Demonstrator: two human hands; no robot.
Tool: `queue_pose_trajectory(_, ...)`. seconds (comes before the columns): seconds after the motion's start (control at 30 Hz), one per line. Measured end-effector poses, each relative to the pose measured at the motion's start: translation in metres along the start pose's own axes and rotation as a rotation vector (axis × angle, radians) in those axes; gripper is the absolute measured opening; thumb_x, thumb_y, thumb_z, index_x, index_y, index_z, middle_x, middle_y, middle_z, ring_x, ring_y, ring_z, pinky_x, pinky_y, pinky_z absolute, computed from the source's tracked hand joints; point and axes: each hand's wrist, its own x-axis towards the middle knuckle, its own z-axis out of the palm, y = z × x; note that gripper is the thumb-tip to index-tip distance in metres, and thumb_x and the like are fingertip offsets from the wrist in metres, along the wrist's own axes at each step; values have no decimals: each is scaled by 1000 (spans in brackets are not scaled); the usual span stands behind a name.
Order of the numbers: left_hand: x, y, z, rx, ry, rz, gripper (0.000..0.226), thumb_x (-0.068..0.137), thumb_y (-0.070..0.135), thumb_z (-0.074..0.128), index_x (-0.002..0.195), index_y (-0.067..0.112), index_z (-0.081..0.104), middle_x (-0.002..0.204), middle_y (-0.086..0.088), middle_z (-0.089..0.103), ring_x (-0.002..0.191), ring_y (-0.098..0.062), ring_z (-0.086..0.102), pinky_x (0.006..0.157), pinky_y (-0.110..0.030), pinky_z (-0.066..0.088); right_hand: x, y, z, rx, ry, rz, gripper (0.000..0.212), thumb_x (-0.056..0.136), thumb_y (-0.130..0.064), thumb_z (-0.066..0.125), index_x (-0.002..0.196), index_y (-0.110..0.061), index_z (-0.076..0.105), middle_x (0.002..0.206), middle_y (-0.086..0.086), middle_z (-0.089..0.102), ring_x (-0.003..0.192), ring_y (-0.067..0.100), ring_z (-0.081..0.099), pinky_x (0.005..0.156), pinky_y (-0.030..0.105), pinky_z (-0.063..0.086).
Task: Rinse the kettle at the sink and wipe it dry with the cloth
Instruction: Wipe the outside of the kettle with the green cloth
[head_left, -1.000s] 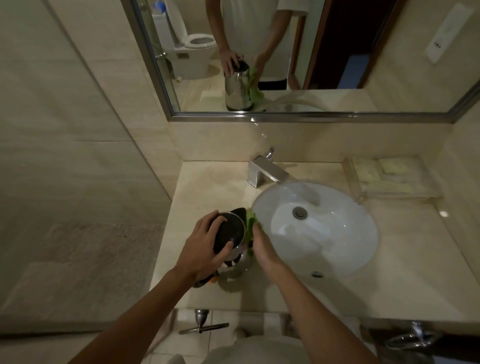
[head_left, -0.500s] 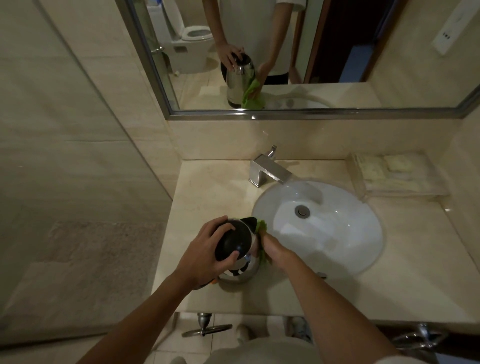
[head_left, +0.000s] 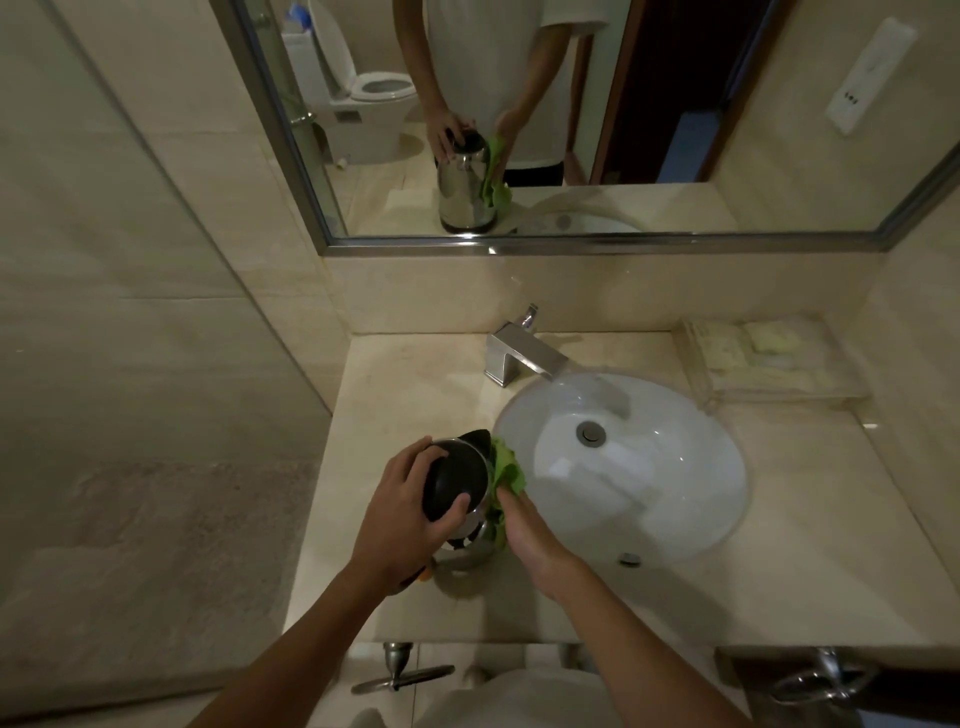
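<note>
A shiny steel kettle (head_left: 467, 545) with a black lid stands upright on the beige counter, just left of the white oval sink (head_left: 675, 493). My left hand (head_left: 405, 512) grips its lid from above. My right hand (head_left: 530, 530) presses a green cloth (head_left: 506, 467) against the kettle's right side. The cloth reaches from near the spout down the steel wall. The mirror shows the same scene from the front, with the cloth hanging along the kettle's body.
A square chrome tap (head_left: 519, 356) sits behind the sink. A clear tray (head_left: 769, 358) with small packets stands at the back right of the counter (head_left: 831, 545). A glass shower panel (head_left: 156, 312) borders the left. A mirror (head_left: 571, 130) hangs above.
My right hand has slid the green cloth along the kettle's right side, down and then up again. My left hand kept its hold on the lid; the kettle stayed put.
</note>
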Motion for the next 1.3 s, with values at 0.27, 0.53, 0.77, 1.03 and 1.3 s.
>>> queue_pose_trajectory(0.27,-6,11,7,-100,128,-202,59,82,55,50,132,27,38,145,-2,34,134,-18,33,107,-33,35,-25,-3,32,86,15,-52,43,105,-40,27,148,-33,31,142,-7,44,129,15,46,98,28,43)
queue_pose_trajectory(0.53,-9,22,9,-139,204,-318,52,88,38,40,136,19,35,148,-8,29,137,-23,25,112,-40,29,-14,10,46,102,122,-40,39,105,-26,30,142,-28,40,141,1,51,123,19,51,98,35,45)
queue_pose_trajectory(0.77,-12,18,7,-284,253,-371,46,88,29,28,132,24,41,145,-5,33,134,-19,28,114,-43,29,-45,27,75,220,123,60,41,105,-28,32,146,-31,36,136,2,53,119,20,52,97,38,44)
queue_pose_trajectory(1.03,-12,18,8,-237,242,-365,45,89,29,28,132,22,39,144,-6,34,131,-21,30,112,-43,30,-54,27,74,281,83,-47,47,104,-45,27,148,-29,32,142,1,48,105,9,51,77,20,42)
queue_pose_trajectory(1.3,-13,19,5,-167,226,-324,46,90,29,29,134,19,38,144,-8,36,130,-24,30,111,-44,31,-55,26,83,454,50,-45,58,100,-55,18,148,-26,34,130,-3,50,105,4,52,88,24,42)
